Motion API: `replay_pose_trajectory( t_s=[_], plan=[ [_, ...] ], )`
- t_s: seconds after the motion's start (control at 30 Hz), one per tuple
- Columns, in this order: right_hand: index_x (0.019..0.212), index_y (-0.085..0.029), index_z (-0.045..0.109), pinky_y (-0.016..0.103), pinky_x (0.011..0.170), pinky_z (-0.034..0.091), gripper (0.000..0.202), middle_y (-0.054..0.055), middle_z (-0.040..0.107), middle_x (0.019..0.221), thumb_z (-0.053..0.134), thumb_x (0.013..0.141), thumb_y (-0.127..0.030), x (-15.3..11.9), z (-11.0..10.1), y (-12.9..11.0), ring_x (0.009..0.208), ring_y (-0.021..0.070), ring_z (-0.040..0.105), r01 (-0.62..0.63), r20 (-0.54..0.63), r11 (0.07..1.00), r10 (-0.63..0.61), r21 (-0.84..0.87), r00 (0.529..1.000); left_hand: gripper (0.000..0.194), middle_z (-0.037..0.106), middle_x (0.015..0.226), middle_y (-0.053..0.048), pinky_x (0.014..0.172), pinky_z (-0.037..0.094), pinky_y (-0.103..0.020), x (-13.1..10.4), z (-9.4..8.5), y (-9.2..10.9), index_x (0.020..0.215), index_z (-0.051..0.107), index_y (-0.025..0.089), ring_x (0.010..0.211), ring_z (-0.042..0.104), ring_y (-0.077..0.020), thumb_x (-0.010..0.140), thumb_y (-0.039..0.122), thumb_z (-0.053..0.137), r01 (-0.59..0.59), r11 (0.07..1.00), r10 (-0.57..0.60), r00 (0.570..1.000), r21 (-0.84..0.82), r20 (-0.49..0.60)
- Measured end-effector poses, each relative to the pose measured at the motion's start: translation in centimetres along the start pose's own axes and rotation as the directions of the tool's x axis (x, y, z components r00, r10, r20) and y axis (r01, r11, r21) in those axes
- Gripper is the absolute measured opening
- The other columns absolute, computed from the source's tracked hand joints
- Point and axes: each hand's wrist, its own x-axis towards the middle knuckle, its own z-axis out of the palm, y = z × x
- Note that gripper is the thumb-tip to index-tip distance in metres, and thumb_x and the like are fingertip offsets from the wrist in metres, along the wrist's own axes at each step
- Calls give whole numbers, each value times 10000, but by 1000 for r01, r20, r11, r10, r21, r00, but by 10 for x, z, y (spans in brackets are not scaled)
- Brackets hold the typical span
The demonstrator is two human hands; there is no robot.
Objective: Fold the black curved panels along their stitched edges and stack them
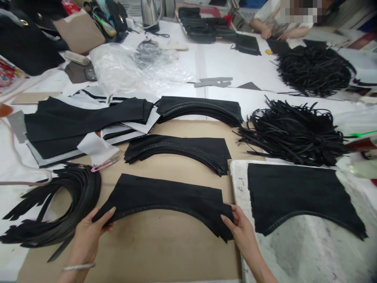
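Observation:
A black fabric piece with a curved, stitched lower edge is held up between my two hands over the brown board. Thumb on top, my left hand pinches its left end. My right hand grips the right end the same way, where a second layer's corner seems to show. Just behind lies a stack of curved black pieces, and farther back a similar stack. To the right, another curved black piece rests on a stained white slab.
A coil of black strips lies at left, near pink thread snips. Tangled black strips heap up on the right, with another heap behind. Black and white panels are piled back left. Across the table a person handles black material.

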Motion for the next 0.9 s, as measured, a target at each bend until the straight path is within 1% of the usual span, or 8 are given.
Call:
replay_pose_trajectory(
  t_s=[0.13,0.23,0.33,0.57,0.67,0.73,0.8,0.9],
  plan=[
    [1046,-203,489,370,867,474,328,72,661,1008,599,797,-386,-6,2,-5,958,232,626,36,34,998,-38,51,999,305,612,594,45,388,471,-169,-4,-12,-2,743,610,187,433,552,-106,513,121,799,-28,1000,28,1000,-11,3],
    [1058,-199,498,337,747,497,335,42,648,882,566,808,-411,-5,9,3,818,209,631,86,-27,986,-91,-145,995,325,625,618,43,393,475,-176,0,-17,-9,767,611,199,445,564,-114,513,114,795,-41,999,42,998,25,-39],
    [1093,-182,498,297,593,451,378,-14,561,710,547,811,-430,-2,18,11,605,170,554,89,-117,940,-134,-328,984,350,637,683,35,366,450,-172,7,-16,-15,797,609,198,469,592,-128,513,161,809,-21,994,29,997,107,-73],
    [1144,-171,442,289,592,424,373,-22,511,724,471,863,-414,-5,21,13,600,161,534,93,-153,920,-161,-381,975,343,618,612,21,252,264,-149,13,-15,-17,828,604,206,452,608,-175,567,332,786,-30,935,68,993,353,-94],
    [1148,-183,444,285,579,430,374,-26,511,710,457,867,-429,-7,19,12,591,162,536,101,-153,914,-174,-393,973,293,585,557,39,288,333,-157,12,-16,-14,779,604,197,416,574,-147,570,309,777,-49,935,90,991,352,-100],
    [1158,-192,452,282,575,436,400,-19,528,718,458,861,-460,-7,16,14,597,164,549,90,-165,904,-173,-418,971,280,573,550,45,338,399,-169,12,-16,-14,748,599,185,407,551,-124,565,301,777,-73,947,97,993,312,-61],
    [1169,-198,463,282,570,444,451,-8,553,730,471,840,-506,-6,14,20,604,170,565,62,-181,891,-159,-449,971,298,573,563,40,351,406,-174,14,-16,-16,747,603,172,408,533,-111,560,325,778,-99,953,105,994,285,-7],
    [1160,-200,490,290,560,460,532,8,587,745,486,792,-584,-1,12,29,609,182,581,27,-193,878,-135,-477,972,357,569,579,32,331,378,-177,19,-18,-23,747,606,154,403,509,-103,563,418,762,-114,956,114,993,271,16]
  ],
)
